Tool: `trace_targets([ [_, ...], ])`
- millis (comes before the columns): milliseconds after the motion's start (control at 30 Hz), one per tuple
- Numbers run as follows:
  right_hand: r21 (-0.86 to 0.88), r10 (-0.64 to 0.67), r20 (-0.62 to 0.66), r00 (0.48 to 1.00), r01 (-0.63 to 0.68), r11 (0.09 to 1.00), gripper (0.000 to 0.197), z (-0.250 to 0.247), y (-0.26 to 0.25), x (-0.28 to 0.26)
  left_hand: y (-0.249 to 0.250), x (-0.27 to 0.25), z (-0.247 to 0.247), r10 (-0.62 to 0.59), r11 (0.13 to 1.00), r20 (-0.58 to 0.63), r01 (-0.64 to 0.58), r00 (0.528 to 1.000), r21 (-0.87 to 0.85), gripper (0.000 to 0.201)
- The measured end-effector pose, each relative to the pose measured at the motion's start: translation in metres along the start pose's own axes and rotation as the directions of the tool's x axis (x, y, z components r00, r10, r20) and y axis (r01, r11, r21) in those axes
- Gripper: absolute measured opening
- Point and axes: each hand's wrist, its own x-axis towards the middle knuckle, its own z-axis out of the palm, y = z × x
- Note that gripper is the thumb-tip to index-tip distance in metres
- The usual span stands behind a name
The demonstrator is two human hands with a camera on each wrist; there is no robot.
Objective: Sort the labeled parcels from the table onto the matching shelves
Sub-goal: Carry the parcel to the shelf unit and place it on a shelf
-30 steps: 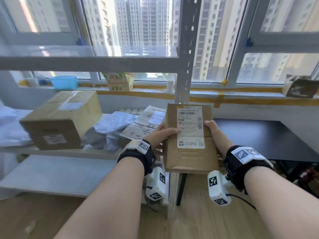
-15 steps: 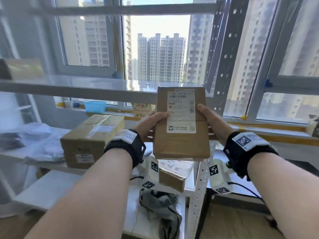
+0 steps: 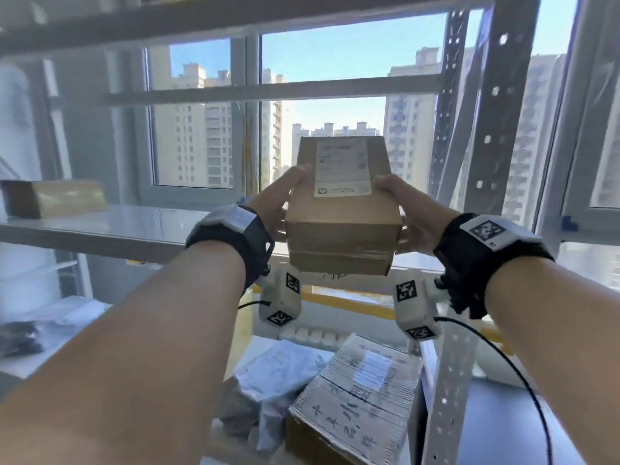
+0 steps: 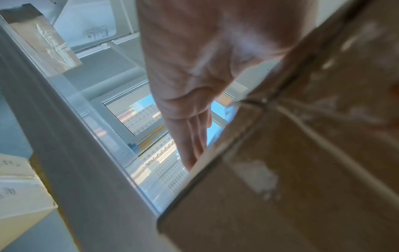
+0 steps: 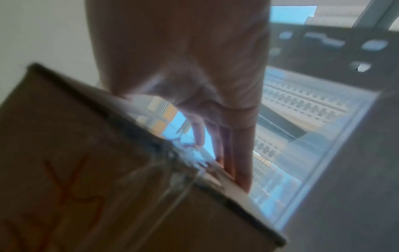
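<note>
Both hands clamp the box (image 3: 342,213), left hand (image 3: 278,193) and right hand (image 3: 402,209), fingers straight, pressed flat on its sides. Keep it level; slide onto the shelf (image 3: 100,226) at 9 o'clock.

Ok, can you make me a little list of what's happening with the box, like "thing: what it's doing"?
held box: brown cardboard parcel with a white label on top, up in the air
left hand: left hand grips the box's left side
right hand: right hand grips the box's right side
where it is: in front of the shelf board, level with it, not set down yet
already on that shelf: another brown box, far left
down below: taped box with handwriting and a grey bag
label words: too blurry to read
</note>
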Motion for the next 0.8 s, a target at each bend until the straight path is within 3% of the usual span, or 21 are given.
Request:
trace_targets([
  [100,-0.006,0.024,-0.057,0.998,-0.025,1.0,0.046,-0.008,-0.008,0.033,0.006,0.024,0.0,0.015,1.0,0.01,-0.015,1.0,-0.02,0.1],
  [233,0.005,0.073,-0.105,0.992,-0.073,0.997,0.053,-0.008,-0.004,0.068,0.0,0.044,0.005,0.075,0.996,0.051,-0.072,0.996,-0.052,0.073],
  [333,0.078,0.101,-0.101,0.99,-0.093,0.993,0.053,-0.002,0.005,0.083,-0.004,0.062,0.009,0.04,0.995,0.074,-0.032,0.996,-0.096,0.074],
  [433,0.158,0.11,-0.112,0.988,-0.092,0.983,0.044,0.002,0.013,0.095,-0.005,0.078,0.015,0.046,0.987,0.135,-0.024,0.99,-0.16,0.043],
  [600,0.259,0.181,-0.105,0.978,-0.148,0.954,0.082,0.006,0.023,0.11,-0.014,0.113,0.011,-0.009,0.99,0.157,0.031,0.988,-0.137,0.028],
  [700,0.308,0.182,-0.124,0.975,-0.136,0.942,0.073,0.012,0.029,0.115,-0.02,0.126,0.003,-0.082,0.994,0.093,0.088,0.992,-0.062,0.02],
  [800,0.295,0.187,-0.136,0.973,-0.14,0.945,0.045,0.019,0.032,0.115,-0.025,0.137,0.001,-0.116,0.992,0.098,0.119,0.988,-0.028,0.026],
])
